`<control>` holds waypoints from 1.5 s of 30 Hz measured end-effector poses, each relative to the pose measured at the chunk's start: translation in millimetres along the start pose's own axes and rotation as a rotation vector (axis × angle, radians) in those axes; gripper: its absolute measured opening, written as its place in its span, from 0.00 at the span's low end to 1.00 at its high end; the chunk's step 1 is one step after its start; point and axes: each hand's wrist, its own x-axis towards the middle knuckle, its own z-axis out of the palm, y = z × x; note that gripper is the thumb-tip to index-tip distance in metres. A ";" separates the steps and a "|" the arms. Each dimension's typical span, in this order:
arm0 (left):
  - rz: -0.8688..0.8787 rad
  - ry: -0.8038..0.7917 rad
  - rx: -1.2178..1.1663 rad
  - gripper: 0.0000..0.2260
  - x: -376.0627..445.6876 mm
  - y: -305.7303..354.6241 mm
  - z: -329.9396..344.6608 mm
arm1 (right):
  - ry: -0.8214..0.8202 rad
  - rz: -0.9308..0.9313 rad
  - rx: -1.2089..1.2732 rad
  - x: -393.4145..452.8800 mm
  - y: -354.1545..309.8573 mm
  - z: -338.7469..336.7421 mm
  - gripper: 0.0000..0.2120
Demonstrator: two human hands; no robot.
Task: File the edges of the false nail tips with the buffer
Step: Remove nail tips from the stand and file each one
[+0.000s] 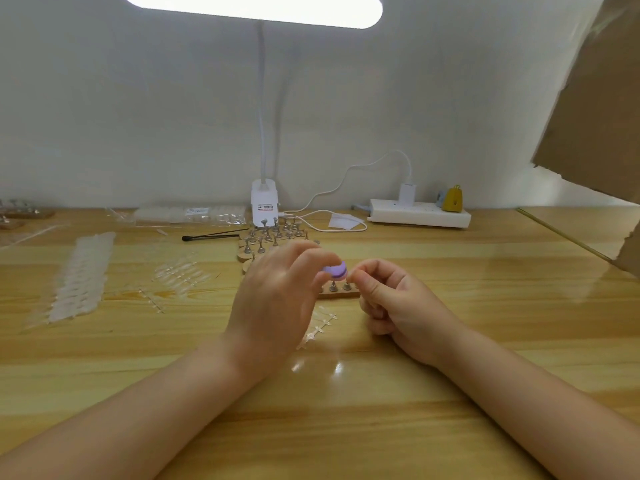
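Note:
My left hand point(277, 299) pinches a small purple buffer block point(335, 271) between thumb and fingers, above the wooden table point(485, 306). My right hand point(391, 299) is just right of it, with thumb and forefinger pinched together at the buffer's right end; the clear nail tip there is too small to make out. Under the buffer a small wooden stand point(341, 292) carries metal nail holders. A short strip of clear nail tips point(318, 329) lies between my hands.
More wooden stands with metal holders point(273, 237) sit behind my hands. Strips of clear nail tips point(83, 275) and loose tips point(180, 271) lie at left. A clip lamp point(265, 206), black tweezers point(214, 235), a white power strip point(419, 213) and cardboard point(595, 116) stand at the back and right.

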 end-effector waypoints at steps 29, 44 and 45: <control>-0.020 -0.259 0.239 0.18 -3.8 -20.5 -2.3 | 0.080 0.031 -0.077 3.6 6.0 1.2 0.04; -0.326 -0.141 -0.313 0.15 -9.3 2.3 8.5 | 0.003 -0.006 -0.182 -0.3 5.1 7.5 0.12; -0.316 -0.136 -0.314 0.13 -9.5 2.3 8.6 | 0.008 -0.007 -0.190 -0.5 5.3 8.1 0.13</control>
